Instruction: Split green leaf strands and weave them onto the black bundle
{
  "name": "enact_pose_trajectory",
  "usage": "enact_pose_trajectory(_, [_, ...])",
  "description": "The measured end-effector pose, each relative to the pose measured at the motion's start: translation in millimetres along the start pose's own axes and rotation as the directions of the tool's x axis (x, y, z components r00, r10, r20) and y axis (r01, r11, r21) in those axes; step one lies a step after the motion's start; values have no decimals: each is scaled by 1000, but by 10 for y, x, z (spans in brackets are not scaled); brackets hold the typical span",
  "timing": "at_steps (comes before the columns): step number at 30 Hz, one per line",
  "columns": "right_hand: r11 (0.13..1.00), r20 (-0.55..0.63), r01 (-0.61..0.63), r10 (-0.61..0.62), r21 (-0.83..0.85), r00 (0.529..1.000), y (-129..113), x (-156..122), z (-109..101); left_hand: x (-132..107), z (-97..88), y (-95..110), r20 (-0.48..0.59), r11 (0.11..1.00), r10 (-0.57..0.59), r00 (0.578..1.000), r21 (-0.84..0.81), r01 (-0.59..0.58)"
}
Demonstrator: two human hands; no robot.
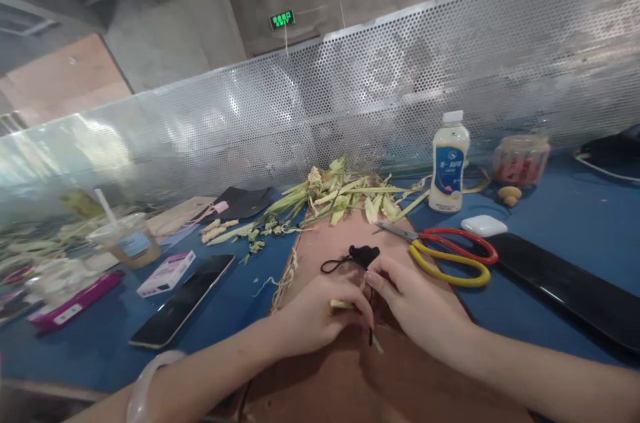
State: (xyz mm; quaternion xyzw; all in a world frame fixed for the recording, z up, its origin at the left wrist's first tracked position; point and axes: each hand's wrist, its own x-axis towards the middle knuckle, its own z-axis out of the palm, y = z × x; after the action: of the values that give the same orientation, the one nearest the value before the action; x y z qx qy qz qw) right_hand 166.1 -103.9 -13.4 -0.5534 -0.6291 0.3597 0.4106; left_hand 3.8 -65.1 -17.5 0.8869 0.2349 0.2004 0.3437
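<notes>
In the head view, my left hand (325, 313) is closed, its fingers curled around a pale plant strip (343, 304). A short black end and a pale tip poke out below those fingers. My right hand (407, 293) pinches at the lower edge of a black cord piece (364, 255), which has a thin loop sticking out to the left. The two hands nearly meet over a brown board (330, 243). Exactly what lies between the right fingertips is partly hidden. Scissors (450, 256) with one red and one yellow handle rest right of my right hand, blades apart.
Behind the hands lies a heap of pale green husks (345, 193). A white-capped bottle (449, 163), a jar (521, 159), a white case (484, 225) and a black slab (565, 283) are on the right. Leftward are a phone (183, 303), a small box (167, 273) and a drink cup (133, 243).
</notes>
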Motion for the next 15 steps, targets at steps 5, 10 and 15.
enact_pose_trajectory(5, [992,103,44,-57,118,993,153,148,-7,17,22,-23,-15,990,-74,997,-123,71])
enact_pose_trajectory(10, [951,283,69,-158,301,946,261,223,-183,39,36,-85,-19,936,-236,972,-273,222])
enact_pose_trajectory(15, [933,519,-6,-195,360,832,379,158,-272,46,32,-68,-5,918,-250,968,-318,236])
